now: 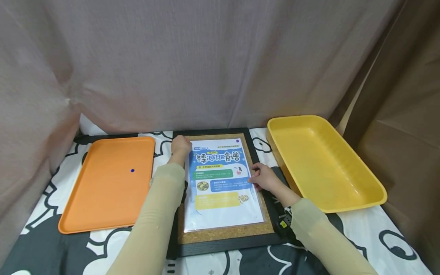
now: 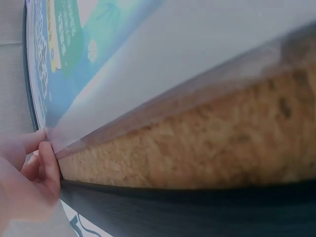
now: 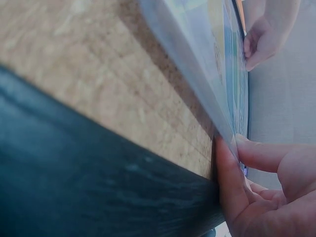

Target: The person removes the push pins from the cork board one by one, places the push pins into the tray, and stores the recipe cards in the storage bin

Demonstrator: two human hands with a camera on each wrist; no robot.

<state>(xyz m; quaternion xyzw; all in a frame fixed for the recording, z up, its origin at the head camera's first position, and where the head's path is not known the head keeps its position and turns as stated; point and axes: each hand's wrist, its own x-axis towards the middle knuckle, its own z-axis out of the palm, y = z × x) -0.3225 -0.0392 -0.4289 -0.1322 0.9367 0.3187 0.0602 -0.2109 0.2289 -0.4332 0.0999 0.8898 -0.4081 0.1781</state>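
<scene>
A printed poster (image 1: 220, 181) in a clear plastic sleeve lies over a cork board (image 1: 227, 236) with a black frame. My left hand (image 1: 180, 147) is at the poster's upper left corner; in the left wrist view its thumb and finger pinch that corner. Along the right edge, my right hand (image 1: 264, 177) holds the sleeve, thumb on top and index finger (image 3: 228, 170) beneath, so the edge lifts off the cork. A small purple pushpin (image 1: 237, 141) shows at the poster's upper right corner.
An orange tray (image 1: 106, 191) on the left bears one small blue pushpin (image 1: 132, 170). To the right stands a deep yellow basin (image 1: 323, 164). A patterned black-and-white cloth (image 1: 364, 229) covers the table, and a grey curtain (image 1: 192, 68) hangs behind.
</scene>
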